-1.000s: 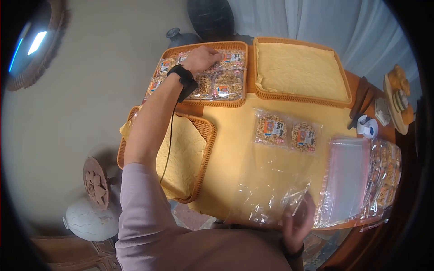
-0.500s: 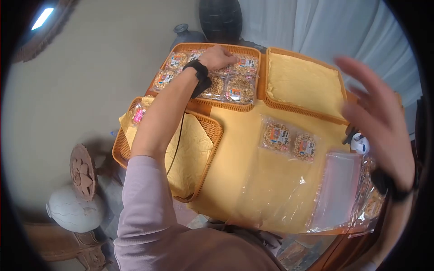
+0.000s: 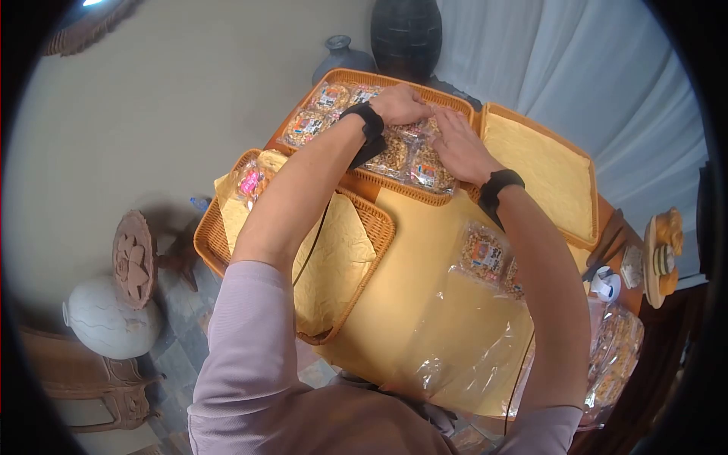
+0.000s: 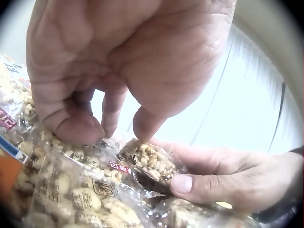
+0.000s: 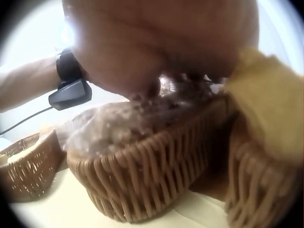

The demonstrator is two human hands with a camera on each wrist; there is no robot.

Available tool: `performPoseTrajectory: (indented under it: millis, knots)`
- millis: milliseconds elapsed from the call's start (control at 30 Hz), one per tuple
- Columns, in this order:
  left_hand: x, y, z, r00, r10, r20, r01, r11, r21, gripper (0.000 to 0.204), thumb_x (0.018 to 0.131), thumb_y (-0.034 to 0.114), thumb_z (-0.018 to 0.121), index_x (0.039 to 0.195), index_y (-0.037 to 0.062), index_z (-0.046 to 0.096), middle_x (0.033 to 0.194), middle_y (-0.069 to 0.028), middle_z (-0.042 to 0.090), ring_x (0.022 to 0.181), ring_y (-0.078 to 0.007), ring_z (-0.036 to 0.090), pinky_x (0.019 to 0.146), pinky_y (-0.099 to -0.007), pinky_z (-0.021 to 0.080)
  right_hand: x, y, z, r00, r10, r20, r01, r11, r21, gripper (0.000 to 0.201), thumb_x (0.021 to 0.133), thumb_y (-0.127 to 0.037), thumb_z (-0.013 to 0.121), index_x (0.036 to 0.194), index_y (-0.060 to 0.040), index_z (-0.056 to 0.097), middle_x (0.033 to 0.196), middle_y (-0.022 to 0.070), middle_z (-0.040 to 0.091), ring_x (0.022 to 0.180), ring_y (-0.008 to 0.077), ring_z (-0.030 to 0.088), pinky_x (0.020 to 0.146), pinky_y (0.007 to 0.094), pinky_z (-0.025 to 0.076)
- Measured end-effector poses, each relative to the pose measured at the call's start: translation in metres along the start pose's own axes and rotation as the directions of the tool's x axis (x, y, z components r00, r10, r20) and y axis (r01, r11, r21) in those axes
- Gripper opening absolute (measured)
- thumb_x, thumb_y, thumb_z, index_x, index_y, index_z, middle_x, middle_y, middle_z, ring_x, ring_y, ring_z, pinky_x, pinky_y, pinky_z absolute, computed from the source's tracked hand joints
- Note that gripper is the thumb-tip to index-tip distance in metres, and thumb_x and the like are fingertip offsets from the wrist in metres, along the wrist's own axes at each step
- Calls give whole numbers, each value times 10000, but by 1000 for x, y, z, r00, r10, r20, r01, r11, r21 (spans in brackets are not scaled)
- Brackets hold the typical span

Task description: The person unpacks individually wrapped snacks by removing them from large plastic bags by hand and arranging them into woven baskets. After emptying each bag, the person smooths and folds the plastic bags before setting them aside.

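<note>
Both hands meet over the wicker basket (image 3: 425, 199) at the back left, which is full of clear-wrapped nut cakes (image 3: 305, 125). In the left wrist view, a wrapped nut cake (image 4: 151, 164) stands tilted up among the others. My left hand (image 3: 400, 106) bends its fingers down at the packets, its thumb tip on the top of this cake. From the other side my right hand (image 3: 464, 148) grips the same cake, thumb (image 4: 183, 184) in front and fingers behind. My right palm hides most of the contact in the right wrist view.
A second basket (image 3: 595, 189) with yellow paper stands right of the full one. A nearer basket (image 3: 364, 292) holds yellow paper and a pink-labelled packet (image 3: 252, 180). Two nut cakes in a clear bag (image 3: 482, 254) lie on the table, partly behind my right arm. A tape dispenser (image 3: 605, 284) sits at right.
My right hand has risen from the near table edge, swung out to the right and come in beside my left hand at the full basket. My left hand has stayed among the packets.
</note>
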State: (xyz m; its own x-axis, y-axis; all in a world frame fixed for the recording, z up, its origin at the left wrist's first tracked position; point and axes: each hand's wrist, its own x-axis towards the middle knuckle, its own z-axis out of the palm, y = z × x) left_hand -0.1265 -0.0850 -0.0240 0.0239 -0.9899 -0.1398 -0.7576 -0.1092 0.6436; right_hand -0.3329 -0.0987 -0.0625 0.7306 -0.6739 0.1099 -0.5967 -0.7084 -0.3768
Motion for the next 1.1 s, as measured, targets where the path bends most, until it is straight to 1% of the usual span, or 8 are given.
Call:
performPoseTrajectory:
  millis: [333,600,700,800,867,900,967,1100]
  knots:
    - [-3,-5,4,997,37,-64,-38,999,-15,418,860,316,772,1164,29,763,1049,-168,763,984,-254,719,901,-351,548,-7,6,10,990,-72,-120,55,989,-134,559,1033,-253,456,1527,1,392,1587,278,380,1466,480,363,1189,546,337]
    - [-7,-5,7,984,18,-176,-4,997,78,514,755,300,843,1155,-9,750,964,-219,756,917,-293,735,873,-366,557,-17,-12,-2,963,-211,-165,166,953,-252,476,1003,-138,489,1355,182,485,1437,342,498,1393,464,447,1203,501,324]
    - [-5,-7,8,988,23,-152,-7,994,106,539,762,342,818,1161,-12,748,982,-224,753,926,-299,738,877,-366,562,-11,-4,8,965,-211,-158,154,937,-313,481,1007,-136,485,1388,157,465,1451,343,486,1388,488,447,1201,505,329]
    - [2,-6,5,959,205,-197,-153,956,250,555,789,370,769,1187,-15,737,1023,-209,751,972,-298,736,896,-363,567,-10,-2,12,968,-173,-182,121,956,-268,494,1007,-136,485,1416,136,442,1469,341,473,1384,515,443,1201,509,335]
    - [7,3,0,998,60,25,-65,969,238,566,825,375,720,1235,-15,711,1052,-181,749,1028,-294,726,848,-381,596,-10,-1,12,971,-164,-176,115,959,-260,495,1008,-136,483,1425,127,435,1477,340,467,1385,525,438,1200,508,338]
    - [11,8,-1,998,60,27,-65,970,236,566,825,375,720,1235,-15,711,1052,-181,749,1028,-294,726,848,-381,596,-10,-1,12,974,-153,-169,108,962,-251,497,1008,-135,482,1433,119,428,1485,340,460,1385,535,432,1200,508,341]
    - [20,16,-5,963,-158,218,102,964,247,554,859,362,688,1267,-13,688,1118,-162,740,1080,-295,711,778,-392,624,-11,0,12,974,-154,-167,110,963,-246,492,1009,-133,480,1426,123,431,1487,341,458,1386,533,432,1199,506,343]
    - [23,12,-2,978,-145,147,111,969,220,541,885,372,670,1253,-23,684,1148,-161,720,1002,-292,726,723,-388,643,-13,-1,11,966,-180,-188,129,959,-253,471,1010,-121,473,1406,132,444,1480,343,461,1389,518,432,1201,503,338]
